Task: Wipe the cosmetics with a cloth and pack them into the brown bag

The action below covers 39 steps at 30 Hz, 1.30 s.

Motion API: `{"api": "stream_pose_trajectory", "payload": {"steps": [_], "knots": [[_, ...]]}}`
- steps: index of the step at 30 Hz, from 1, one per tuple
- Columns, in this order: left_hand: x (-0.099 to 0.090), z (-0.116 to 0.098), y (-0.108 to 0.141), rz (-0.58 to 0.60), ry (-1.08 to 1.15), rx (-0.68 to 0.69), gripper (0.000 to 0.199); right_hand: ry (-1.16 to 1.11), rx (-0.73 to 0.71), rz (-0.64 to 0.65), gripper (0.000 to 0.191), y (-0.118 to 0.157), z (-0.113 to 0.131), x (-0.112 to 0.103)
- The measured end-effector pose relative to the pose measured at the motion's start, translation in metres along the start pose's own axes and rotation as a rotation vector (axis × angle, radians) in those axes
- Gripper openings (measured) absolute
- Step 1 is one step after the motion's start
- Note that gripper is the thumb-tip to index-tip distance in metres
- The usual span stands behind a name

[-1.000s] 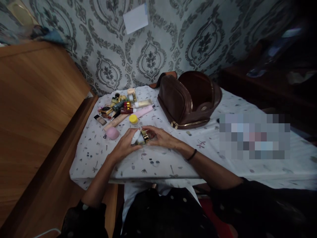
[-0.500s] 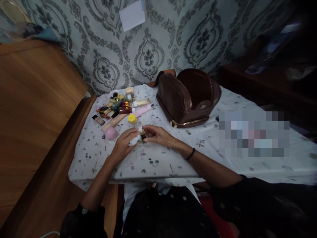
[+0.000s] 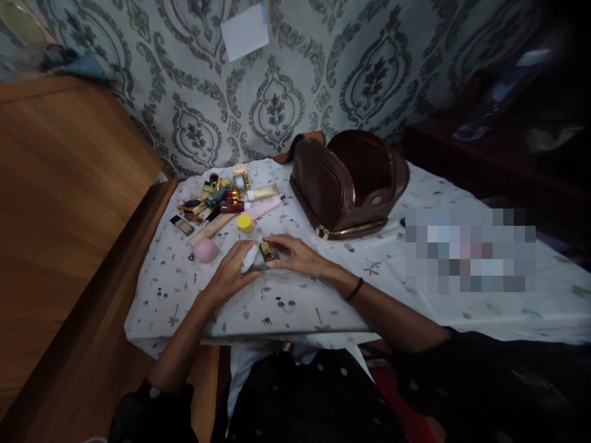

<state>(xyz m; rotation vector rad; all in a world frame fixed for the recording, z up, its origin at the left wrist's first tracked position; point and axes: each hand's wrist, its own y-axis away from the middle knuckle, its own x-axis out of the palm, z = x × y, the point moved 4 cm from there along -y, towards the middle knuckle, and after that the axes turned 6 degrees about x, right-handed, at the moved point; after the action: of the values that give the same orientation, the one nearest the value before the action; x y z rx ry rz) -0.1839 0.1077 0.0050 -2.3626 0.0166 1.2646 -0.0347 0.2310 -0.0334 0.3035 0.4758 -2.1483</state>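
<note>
**Small bottle [image 3: 257, 260] held between my left hand [image 3: 225, 269] and right hand [image 3: 300, 255]**

My left hand is curled around a white tissue [image 3: 248, 259], and it presses this tissue against the lower part of the bottle. My right hand is almost closed too, and its fingertips [image 3: 282, 244] hold the gold cap [image 3: 266, 250] from the other side. So both hands have hold, and the bottle lies tilted between them, close above the surface [image 3: 295, 311]. I cannot tell if it touches the surface, because my fingers hide this part.

Just beyond my hands are a yellow lid [image 3: 245, 222] and a pink sponge [image 3: 205, 250]. Behind them lie a pink tube [image 3: 263, 208], a beige tube [image 3: 212, 229] and a heap of small cosmetics [image 3: 219, 198]. Farther to the right stands an open brown bag [image 3: 323, 184].

If the tissue or the glass is slippery, the bottle can turn inside my grip and slip out. It could then hit the yellow lid or roll on the surface. A careless move of my left hand could also push the pink sponge or the tubes, because they are near. The near edge of the surface is not far, so a rolling bottle could drop down.
</note>
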Motion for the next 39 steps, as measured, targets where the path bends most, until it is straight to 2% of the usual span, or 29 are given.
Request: {"api": "stream_pose_trajectory", "payload": {"steps": [3,5,9,14,17,20,24,29,33,36,39], "knots": [[-0.003,0.002,-0.002,-0.001,0.056,-0.025,0.057,-0.035,-0.033,0.039,0.075,0.001,0.002,0.0],[-0.004,0.004,-0.003,-0.013,0.085,-0.038,0.054,-0.078,-0.031,0.072,0.075,0.001,0.002,0.0],[-0.005,0.006,-0.005,-0.059,0.122,-0.04,0.05,-0.166,-0.014,0.098,0.067,-0.002,0.001,0.0],[-0.005,0.005,-0.005,-0.147,0.114,0.04,0.038,-0.218,0.007,0.064,0.048,-0.004,0.002,0.0],[-0.004,0.003,-0.002,-0.176,0.047,0.085,0.031,-0.235,0.027,0.047,0.05,-0.004,0.0,0.001],[0.001,0.002,0.001,-0.124,-0.042,0.098,0.039,-0.237,0.037,0.044,0.052,-0.004,-0.002,0.002],[0.006,0.004,0.004,-0.069,-0.085,0.04,0.056,-0.208,0.053,0.031,0.052,-0.003,0.0,0.002],[0.005,0.001,0.006,-0.055,0.075,-0.038,0.061,-0.175,0.087,0.049,0.048,-0.001,0.007,-0.003],[0.002,-0.001,0.007,-0.044,0.196,-0.114,0.058,-0.125,0.072,0.098,0.064,0.001,0.009,-0.004],[0.0,0.002,0.005,-0.086,0.233,-0.158,0.054,-0.12,0.03,0.13,0.075,0.001,0.009,-0.005],[-0.001,0.005,0.003,-0.132,0.237,-0.149,0.046,-0.112,0.018,0.132,0.071,0.001,0.008,-0.006]]}}
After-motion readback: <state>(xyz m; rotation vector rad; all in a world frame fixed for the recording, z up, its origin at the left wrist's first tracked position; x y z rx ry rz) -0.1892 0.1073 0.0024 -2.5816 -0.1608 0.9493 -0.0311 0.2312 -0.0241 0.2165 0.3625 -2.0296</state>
